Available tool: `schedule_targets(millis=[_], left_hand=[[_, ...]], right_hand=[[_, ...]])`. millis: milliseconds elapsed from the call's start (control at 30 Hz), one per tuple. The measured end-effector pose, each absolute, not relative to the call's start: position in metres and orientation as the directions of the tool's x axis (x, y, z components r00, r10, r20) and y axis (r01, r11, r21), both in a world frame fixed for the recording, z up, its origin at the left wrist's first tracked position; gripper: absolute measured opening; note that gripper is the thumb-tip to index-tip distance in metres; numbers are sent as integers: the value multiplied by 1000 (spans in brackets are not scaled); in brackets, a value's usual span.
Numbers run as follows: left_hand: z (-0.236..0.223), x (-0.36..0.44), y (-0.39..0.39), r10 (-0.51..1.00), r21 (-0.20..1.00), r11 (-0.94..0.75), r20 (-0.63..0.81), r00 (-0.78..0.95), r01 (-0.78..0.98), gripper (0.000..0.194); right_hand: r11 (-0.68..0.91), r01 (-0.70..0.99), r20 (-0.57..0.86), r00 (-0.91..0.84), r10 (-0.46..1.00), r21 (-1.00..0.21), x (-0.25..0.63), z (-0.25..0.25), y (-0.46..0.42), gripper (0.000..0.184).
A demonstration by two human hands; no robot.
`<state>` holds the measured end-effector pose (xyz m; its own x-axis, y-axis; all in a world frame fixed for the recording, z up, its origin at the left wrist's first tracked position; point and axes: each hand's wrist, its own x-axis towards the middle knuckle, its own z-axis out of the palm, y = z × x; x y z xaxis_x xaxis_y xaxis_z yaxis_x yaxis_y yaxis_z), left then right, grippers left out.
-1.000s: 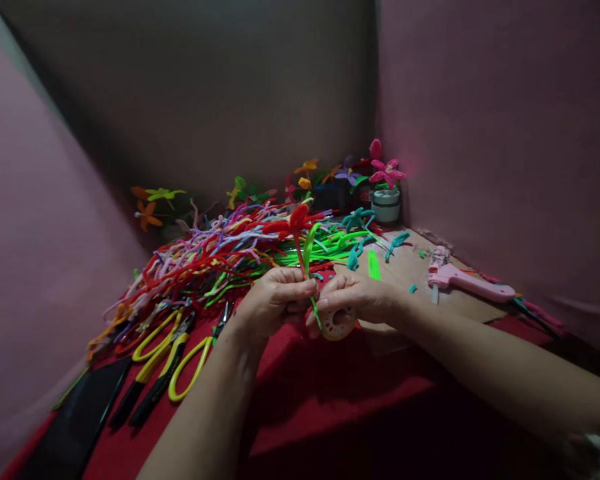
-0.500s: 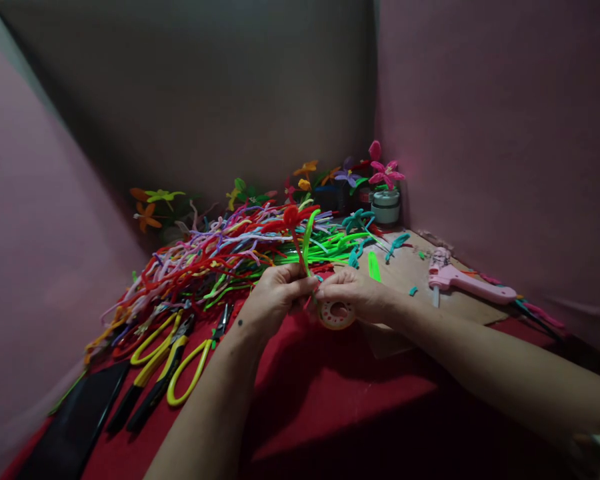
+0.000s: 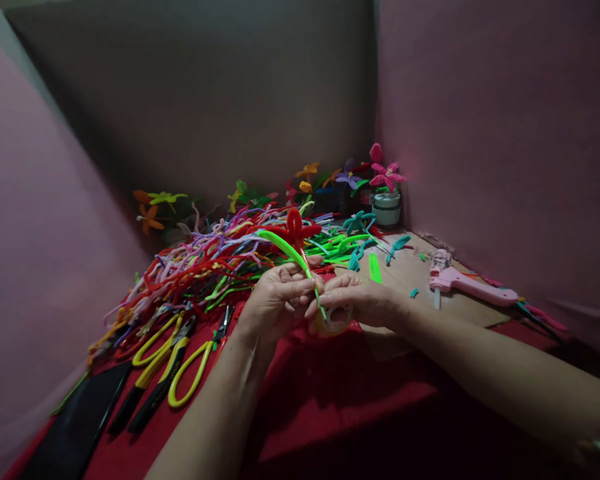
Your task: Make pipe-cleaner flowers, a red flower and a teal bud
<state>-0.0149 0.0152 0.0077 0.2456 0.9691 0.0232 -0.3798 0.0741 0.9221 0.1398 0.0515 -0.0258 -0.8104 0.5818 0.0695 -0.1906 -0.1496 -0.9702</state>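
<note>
My left hand [image 3: 273, 300] is closed on the stem of a red pipe-cleaner flower [image 3: 295, 225], whose petals stand above the fingers. A bright green pipe-cleaner leaf [image 3: 283, 245] slants up to the left from the same stem. Close beside it, my right hand [image 3: 363, 299] pinches near the stem's lower end and holds a pale tape roll [image 3: 339, 325] beneath its fingers. The green lower stem passes down between both hands. Fingers partly hide where tape and stem meet.
Behind the hands lies a heap of coloured pipe cleaners [image 3: 195, 267]. Yellow-handled scissors [image 3: 190, 380] and pliers [image 3: 163, 373] rest at left near a black flat object [image 3: 80, 420]. A pink glue gun [image 3: 473, 285] lies right on a board [image 3: 405, 267]. A pink flower [image 3: 387, 176] stands behind.
The flower has turned so its petals spread toward me. The green leaf has swung from upright to leaning left. My left fingers have opened slightly along the stem.
</note>
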Motion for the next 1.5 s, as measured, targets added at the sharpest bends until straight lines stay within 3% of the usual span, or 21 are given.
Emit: schedule_targets(millis=[200,300,467,600,800,933,1067,1200,1333,1500], left_hand=[[9,-17,14,962,940,86,7,272,-329,41],[7,-16,15,970,976,86,-37,242,-198,33],[3,-12,16,995,1000,-20,22,101,-15,23],[4,-16,16,993,998,8,0,120,-63,22],[6,-21,15,951,957,150,-70,300,-250,22],[8,-21,13,948,945,104,0,317,-310,27],[6,-19,15,961,974,21,42,272,-225,26],[1,-15,17,976,992,-65,86,199,-110,17],[1,-12,17,987,981,-12,43,157,-195,22],[4,-17,17,960,949,106,-20,278,-296,17]], right_hand=[[-55,-168,79,-694,716,-984,139,-27,51,16],[29,-157,126,-656,744,-987,138,-29,54,18],[146,-58,146,-675,723,-988,137,-29,55,18],[129,-101,161,-737,656,-986,139,-24,54,24],[26,-107,98,-752,652,-994,142,-20,49,20],[-59,-178,82,-693,716,-982,138,-21,46,15],[12,-194,133,-624,770,-981,137,-21,47,14],[102,-86,133,-607,784,-991,138,-23,51,18],[55,-134,131,-679,722,-990,138,-25,54,22],[-50,-193,104,-707,700,-980,142,-19,52,28]])
